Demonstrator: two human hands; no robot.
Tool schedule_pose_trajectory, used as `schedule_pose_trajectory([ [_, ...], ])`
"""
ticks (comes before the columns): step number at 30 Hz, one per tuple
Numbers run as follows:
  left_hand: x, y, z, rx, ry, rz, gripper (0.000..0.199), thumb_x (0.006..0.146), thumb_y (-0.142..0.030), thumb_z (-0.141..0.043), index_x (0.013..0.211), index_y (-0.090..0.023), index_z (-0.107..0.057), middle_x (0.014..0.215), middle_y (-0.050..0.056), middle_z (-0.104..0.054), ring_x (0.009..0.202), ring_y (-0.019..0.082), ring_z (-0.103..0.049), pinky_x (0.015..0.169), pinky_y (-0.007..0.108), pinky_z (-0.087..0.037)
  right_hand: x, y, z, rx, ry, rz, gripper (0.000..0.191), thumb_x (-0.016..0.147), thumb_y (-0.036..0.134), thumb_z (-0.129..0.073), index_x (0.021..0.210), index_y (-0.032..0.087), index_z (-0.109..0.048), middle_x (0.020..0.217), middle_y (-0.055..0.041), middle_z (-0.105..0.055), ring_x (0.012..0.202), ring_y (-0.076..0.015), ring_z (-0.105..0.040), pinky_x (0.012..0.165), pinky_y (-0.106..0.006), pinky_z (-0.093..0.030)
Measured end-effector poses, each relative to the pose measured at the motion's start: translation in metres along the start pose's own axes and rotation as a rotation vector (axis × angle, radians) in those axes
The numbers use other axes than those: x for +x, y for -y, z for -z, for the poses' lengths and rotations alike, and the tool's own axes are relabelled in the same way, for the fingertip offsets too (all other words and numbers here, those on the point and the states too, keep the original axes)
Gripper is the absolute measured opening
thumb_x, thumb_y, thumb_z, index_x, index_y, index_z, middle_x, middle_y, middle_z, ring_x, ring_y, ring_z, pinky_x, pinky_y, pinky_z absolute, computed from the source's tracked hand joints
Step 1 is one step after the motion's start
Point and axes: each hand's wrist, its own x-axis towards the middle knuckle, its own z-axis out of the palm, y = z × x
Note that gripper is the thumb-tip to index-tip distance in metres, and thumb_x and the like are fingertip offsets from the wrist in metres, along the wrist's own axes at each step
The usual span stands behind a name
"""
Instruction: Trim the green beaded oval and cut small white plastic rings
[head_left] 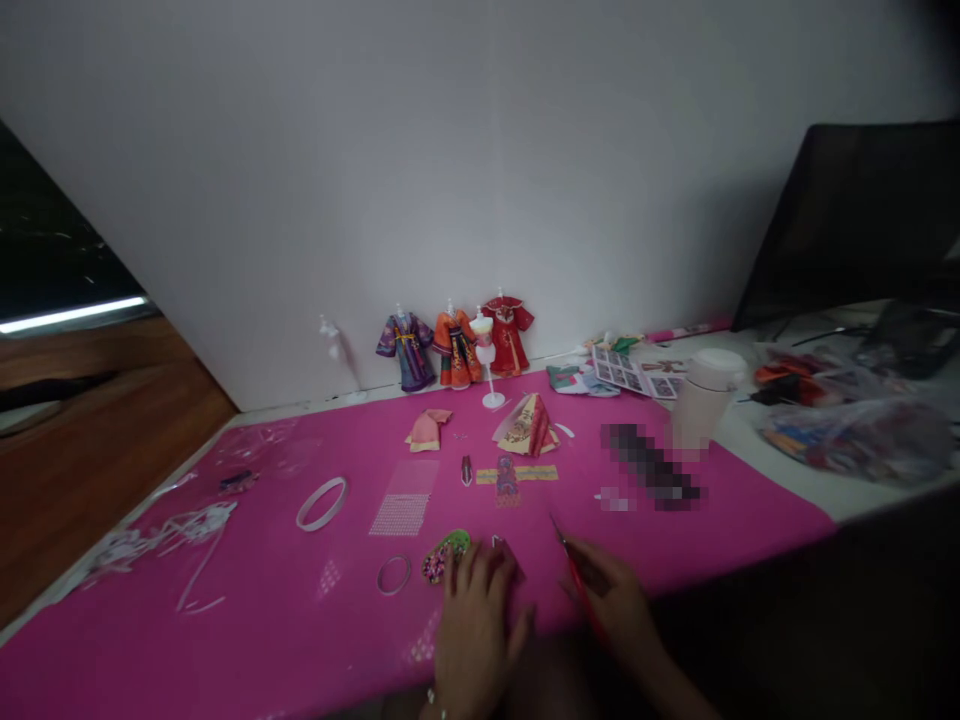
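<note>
My left hand (pixel 476 620) lies palm down at the table's near edge, its fingers spread beside a green oval piece with multicoloured beads (pixel 448 556). A small dark reddish piece (pixel 511 560) shows by its fingertips, partly covered. In my right hand (pixel 616 600) is a red-handled pointed tool (pixel 577 580), its thin metal tip directed forward and left over the pink mat (pixel 255 640). Beyond the hands lie a patterned piece (pixel 507 482) across a yellow strip (pixel 540 473), a dark red clip-like item (pixel 466 470) and a sheet of small white dots (pixel 401 515).
Miniature robes (pixel 405 350) and a small white mannequin (pixel 485 350) stand by the wall. Tape rolls (pixel 322 504) and tangled white strips (pixel 157 540) are left. At right are a pale cup (pixel 701 395), plastic bags (pixel 855 435) and a monitor (pixel 855 215).
</note>
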Motion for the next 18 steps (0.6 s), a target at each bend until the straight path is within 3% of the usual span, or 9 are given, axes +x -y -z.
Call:
schedule_pose_trajectory([
  [8,0.004,0.004,-0.004,0.041,-0.046,-0.073,0.029,0.088,-0.021,-0.061,0.116,-0.022,-0.068,0.115,0.007,-0.072,0.118,0.035,-0.06,0.102,0.063,-0.043,0.006,0.002,0.005,0.014,0.161,0.118,0.032,0.097,0.035,-0.065,0.124,0.018,-0.062,0.12,-0.0082,-0.066,0.099,-0.0228,-0.067,0.084,-0.044,-0.058],
  [18,0.001,0.011,-0.013,0.106,-0.104,-0.124,0.027,0.086,-0.024,-0.064,0.113,-0.024,-0.068,0.114,0.005,-0.073,0.115,0.033,-0.061,0.103,0.057,-0.039,0.004,0.012,0.002,-0.071,0.143,0.251,0.031,0.098,0.037,-0.064,0.123,0.019,-0.063,0.119,-0.0081,-0.066,0.099,-0.0226,-0.066,0.084,-0.044,-0.057],
])
